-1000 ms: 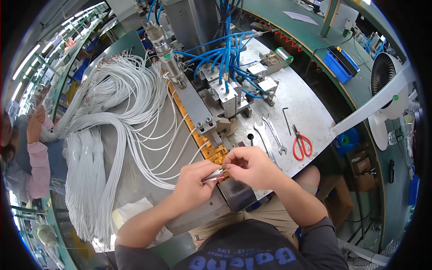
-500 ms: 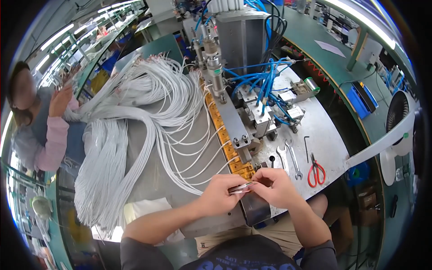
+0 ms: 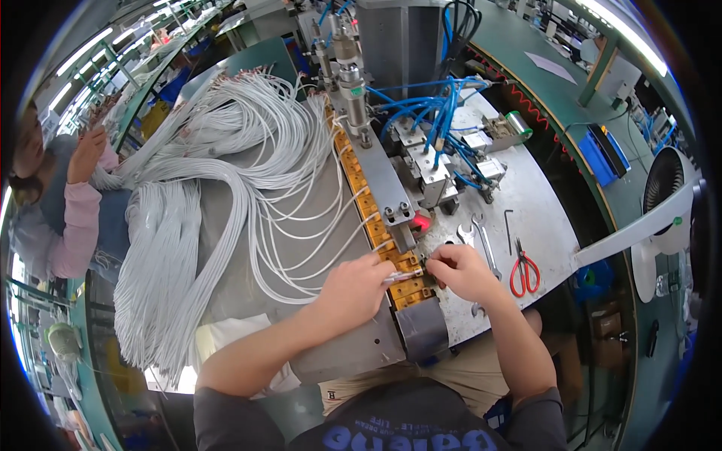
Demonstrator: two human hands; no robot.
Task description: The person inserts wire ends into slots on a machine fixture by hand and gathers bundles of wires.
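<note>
My left hand (image 3: 355, 287) is closed round the end of a white cable (image 3: 395, 278), which lies across a yellow fixture block (image 3: 412, 294) at the near end of a long row. On the block's other side, my right hand (image 3: 463, 272) has its fingertips pinched together close to the cable's tip. Whatever is between those fingertips is too small and hidden to make out. Farther along the yellow row, several white cables sit in the slots. They run left into a big bundle of white cables (image 3: 233, 188) on the grey metal table (image 3: 301, 259).
A press with metal cylinders (image 3: 353, 94) and blue air hoses (image 3: 447, 124) stands over the fixture row. Right of it lie wrenches (image 3: 487, 244), a hex key (image 3: 508, 229) and red-handled scissors (image 3: 524, 274). A white fan (image 3: 665, 188) is at right; another person (image 3: 75, 203) handles cables at left.
Both hands have moved forward from the table's near edge to the yellow fixture, bringing the cable end onto a block. A red glow now shows beside the press.
</note>
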